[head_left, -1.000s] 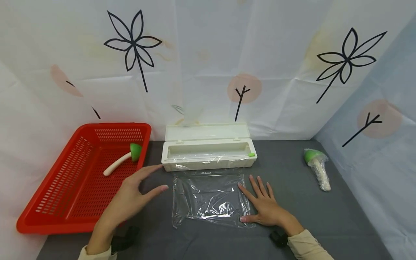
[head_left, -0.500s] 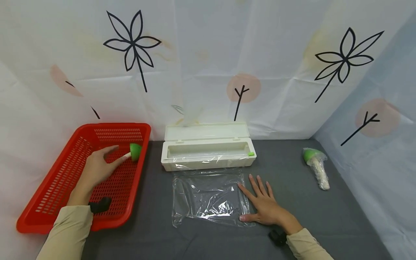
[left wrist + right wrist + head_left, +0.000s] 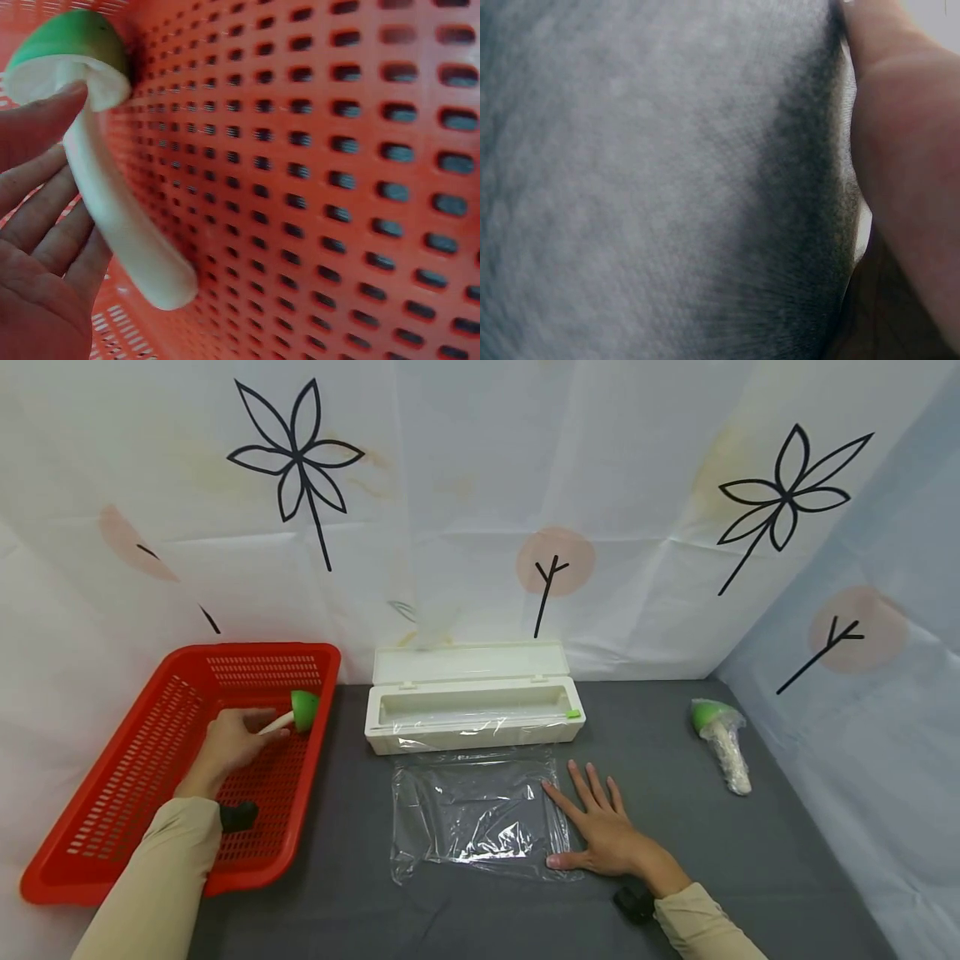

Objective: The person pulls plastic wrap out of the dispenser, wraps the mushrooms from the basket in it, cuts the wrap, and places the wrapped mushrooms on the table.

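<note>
Inside the red basket, my left hand holds a toy mushroom with a green cap and a pale curved stem. In the left wrist view the thumb lies on the mushroom's stem just under the cap, and the fingers lie behind it. My right hand rests with spread fingers on the right edge of a sheet of cling film. This film lies on the table in front of an open white cling film dispenser. The right wrist view shows mostly grey cloth and the thumb.
The red basket, with perforated walls, stands at the left. At the right lies another green-capped mushroom wrapped in film. Grey cloth covers the table, and a white patterned curtain hangs behind.
My left hand has moved left from beside the dispenser into the basket and taken hold of the mushroom's stem. The right hand stays on the film. The head view has shifted slightly.
</note>
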Available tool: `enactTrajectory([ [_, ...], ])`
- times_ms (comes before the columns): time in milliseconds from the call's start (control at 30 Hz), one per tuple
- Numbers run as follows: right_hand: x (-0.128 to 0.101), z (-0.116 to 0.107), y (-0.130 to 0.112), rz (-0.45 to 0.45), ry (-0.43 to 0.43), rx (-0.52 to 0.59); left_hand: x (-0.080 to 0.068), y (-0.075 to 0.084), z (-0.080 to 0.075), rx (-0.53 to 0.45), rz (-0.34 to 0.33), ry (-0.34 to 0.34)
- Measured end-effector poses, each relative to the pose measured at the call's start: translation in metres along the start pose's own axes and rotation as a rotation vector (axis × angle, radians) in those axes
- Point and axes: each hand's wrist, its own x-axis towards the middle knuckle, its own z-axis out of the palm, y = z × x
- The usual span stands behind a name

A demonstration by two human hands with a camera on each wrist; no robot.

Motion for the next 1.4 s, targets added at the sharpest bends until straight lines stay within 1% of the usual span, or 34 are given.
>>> enactTrajectory([
  [167, 0.001, -0.002, -0.002, 0.004, -0.002, 0.003, 0.003, -0.009, 0.004, 0.007, -0.008, 0.037],
  [333, 0.002, -0.002, -0.002, 0.025, -0.028, -0.022, 0.0, -0.01, 0.005, 0.019, 0.009, 0.104],
  [433, 0.004, 0.0, -0.001, 0.031, -0.034, -0.022, -0.005, -0.005, 0.002, 0.022, 0.026, 0.141],
  [567, 0.004, 0.0, -0.002, 0.026, -0.026, -0.02, -0.013, 0.007, -0.004, 0.025, 0.043, 0.203],
  [700, 0.003, 0.0, -0.002, 0.006, -0.004, -0.012, -0.022, 0.022, -0.013, -0.006, 0.053, 0.261],
  [800, 0.003, 0.002, 0.001, -0.022, 0.024, 0.0, -0.029, 0.035, -0.021, -0.042, 0.052, 0.273],
  [900, 0.002, 0.004, 0.003, -0.051, 0.063, 0.024, -0.035, 0.05, -0.025, -0.079, 0.067, 0.277],
  [967, 0.002, 0.007, 0.006, -0.067, 0.075, 0.022, -0.041, 0.063, -0.027, -0.116, 0.096, 0.282],
  [1033, 0.002, 0.008, 0.008, -0.066, 0.081, 0.027, -0.047, 0.078, -0.027, -0.151, 0.141, 0.292],
  [1133, 0.002, 0.011, 0.011, -0.044, 0.065, 0.006, -0.056, 0.101, -0.022, -0.194, 0.215, 0.297],
  [1233, 0.002, 0.011, 0.012, -0.011, 0.046, 0.005, -0.065, 0.122, -0.013, -0.213, 0.277, 0.283],
  [1267, 0.002, 0.012, 0.012, 0.002, 0.036, -0.009, -0.067, 0.128, -0.009, -0.219, 0.289, 0.273],
  [1400, 0.002, 0.011, 0.011, 0.017, 0.027, -0.005, -0.074, 0.148, 0.011, -0.253, 0.329, 0.229],
])
